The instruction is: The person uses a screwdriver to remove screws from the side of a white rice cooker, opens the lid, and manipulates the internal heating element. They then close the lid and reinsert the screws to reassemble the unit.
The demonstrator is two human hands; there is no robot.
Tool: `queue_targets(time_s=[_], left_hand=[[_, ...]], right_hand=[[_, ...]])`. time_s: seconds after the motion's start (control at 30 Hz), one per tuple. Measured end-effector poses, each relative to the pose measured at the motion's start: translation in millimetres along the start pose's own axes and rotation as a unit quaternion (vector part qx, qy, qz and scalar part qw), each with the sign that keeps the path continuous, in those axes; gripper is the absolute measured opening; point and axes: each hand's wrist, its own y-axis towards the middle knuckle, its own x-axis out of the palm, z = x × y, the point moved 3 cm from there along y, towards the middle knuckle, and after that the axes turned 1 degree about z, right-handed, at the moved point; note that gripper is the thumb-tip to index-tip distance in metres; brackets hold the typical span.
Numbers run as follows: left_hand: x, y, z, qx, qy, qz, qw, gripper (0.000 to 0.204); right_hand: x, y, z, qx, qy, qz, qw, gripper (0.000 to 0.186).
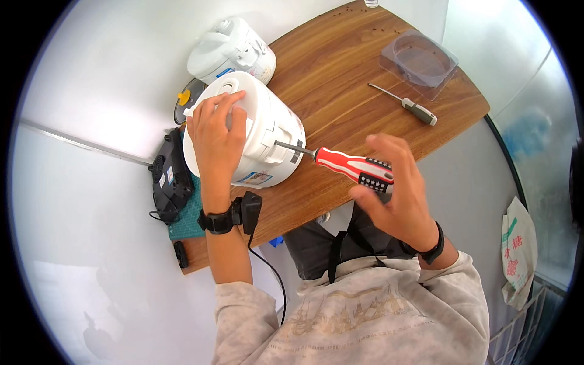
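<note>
A white rice cooker (283, 125) stands at the table's left part, a latch on its side facing right. Over its lid lies my left hand (219, 125), fingers bent and closed on the top; what is under the palm is hidden. A screwdriver (347, 164) with a red, white and black handle points left, its tip at the cooker's latch area. My right hand (398, 191) is loosely curved about the handle's rear end, thumb on the near side and fingers on the far side. The handle's end rests at the palm.
Behind stands a second white rice cooker (258, 52). A second screwdriver (413, 109) and a clear plastic tray (450, 64) lie on the wooden table (340, 67). At left are a black device (173, 176), a green mat (188, 222) and a round lid with a yellow knob (184, 97).
</note>
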Motion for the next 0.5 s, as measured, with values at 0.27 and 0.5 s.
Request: queue_targets(time_s=[0.27, 0.5], left_hand=[[1, 0, 2, 0.000, 0.004, 0.003, 1.000, 0.032], [1, 0, -1, 0.006, -0.001, 0.007, 1.000, 0.031]], right_hand=[[-3, -6, 12, 0.103, 0.049, -0.053, 0.992, 0.043], [0, 5, 4, 0.027, -0.017, 0.014, 0.999, 0.035]])
